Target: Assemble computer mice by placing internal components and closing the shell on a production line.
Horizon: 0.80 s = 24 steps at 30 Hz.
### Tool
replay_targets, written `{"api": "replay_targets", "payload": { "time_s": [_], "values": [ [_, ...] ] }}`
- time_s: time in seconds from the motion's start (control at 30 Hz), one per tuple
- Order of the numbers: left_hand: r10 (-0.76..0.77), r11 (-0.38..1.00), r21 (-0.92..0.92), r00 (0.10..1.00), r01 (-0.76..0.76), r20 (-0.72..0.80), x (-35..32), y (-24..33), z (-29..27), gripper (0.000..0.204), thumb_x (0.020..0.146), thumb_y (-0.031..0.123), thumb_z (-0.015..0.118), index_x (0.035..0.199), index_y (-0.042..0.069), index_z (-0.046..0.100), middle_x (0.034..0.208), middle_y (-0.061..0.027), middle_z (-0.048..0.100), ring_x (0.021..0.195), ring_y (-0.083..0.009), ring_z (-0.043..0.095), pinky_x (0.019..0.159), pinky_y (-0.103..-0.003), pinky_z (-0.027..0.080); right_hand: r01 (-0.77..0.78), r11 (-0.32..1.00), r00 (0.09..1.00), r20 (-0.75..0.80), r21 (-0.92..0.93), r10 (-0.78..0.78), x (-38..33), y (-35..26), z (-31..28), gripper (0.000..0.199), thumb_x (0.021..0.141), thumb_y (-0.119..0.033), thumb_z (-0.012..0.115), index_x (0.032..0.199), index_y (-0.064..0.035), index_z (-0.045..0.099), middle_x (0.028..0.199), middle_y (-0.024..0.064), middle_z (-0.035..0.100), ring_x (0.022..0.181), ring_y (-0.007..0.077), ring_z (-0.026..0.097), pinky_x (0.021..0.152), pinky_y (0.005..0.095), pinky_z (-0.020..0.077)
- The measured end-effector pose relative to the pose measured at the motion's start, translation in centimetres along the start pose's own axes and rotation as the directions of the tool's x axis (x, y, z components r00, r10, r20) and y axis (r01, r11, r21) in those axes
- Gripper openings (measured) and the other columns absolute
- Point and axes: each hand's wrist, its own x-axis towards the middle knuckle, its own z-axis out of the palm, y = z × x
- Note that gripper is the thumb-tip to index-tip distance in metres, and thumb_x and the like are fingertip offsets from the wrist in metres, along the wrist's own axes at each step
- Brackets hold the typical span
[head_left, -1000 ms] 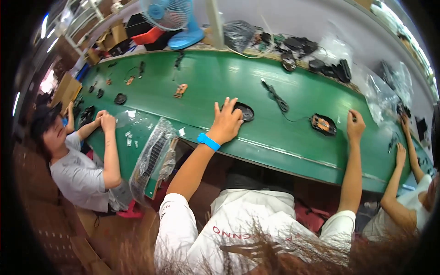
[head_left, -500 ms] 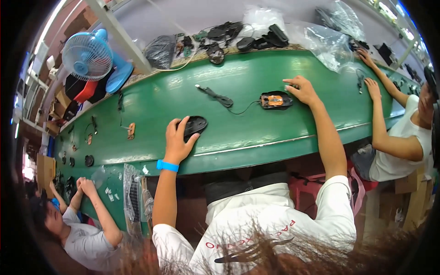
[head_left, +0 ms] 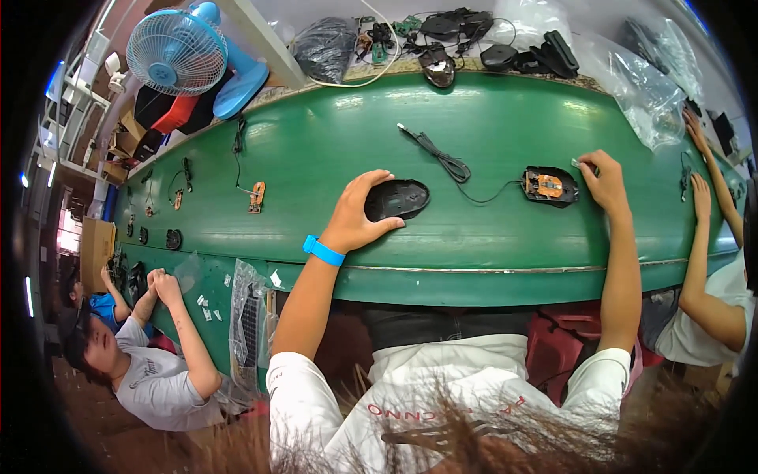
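Left hand (head_left: 357, 217): rests flat on the green bench (head_left: 489, 245), fingers spread and curled loosely over the left end of a black mouse top shell (head_left: 397, 199); touching it, not lifting.
Right hand (head_left: 604, 180): at the right edge of an open mouse base (head_left: 549, 185), fingers pinched together on something small; what it is I cannot tell.
Mouse base: lies right of the shell, orange circuit board facing up, its cable (head_left: 442, 158) running far and left.
Key relation: shell's long axis runs left to right, pointing at the base; the two are apart, each under its own hand.
Far edge: blue desk fan (head_left: 178, 51), bagged parts (head_left: 328, 47).
Wrist: blue band (head_left: 323, 250) on the left.
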Motion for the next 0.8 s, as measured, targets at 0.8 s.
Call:
{"api": "replay_targets", "payload": {
  "time_s": [0.8],
  "values": [
    [0.175, 0.982, -0.063, 0.983, -0.178, -0.047, -0.5, 0.1, -0.5, 0.05, 0.065, 0.009, 0.084, 0.107, 0.004, 0.059, 0.118, -0.0148, 0.061, 0.116, -0.0359, 0.055, 0.099, -0.044, 0.046, 0.486, 0.838, 0.725, 0.422, 0.248, -0.545, 3.2, -24.7, 14.8, 0.01, 0.081, -0.008, 0.063, 0.087, -0.0032, 0.069, 0.09, 0.0137, 0.062, 0.091, 0.0336, 0.064, 0.078, 0.045, 0.0538]
  ]
}}
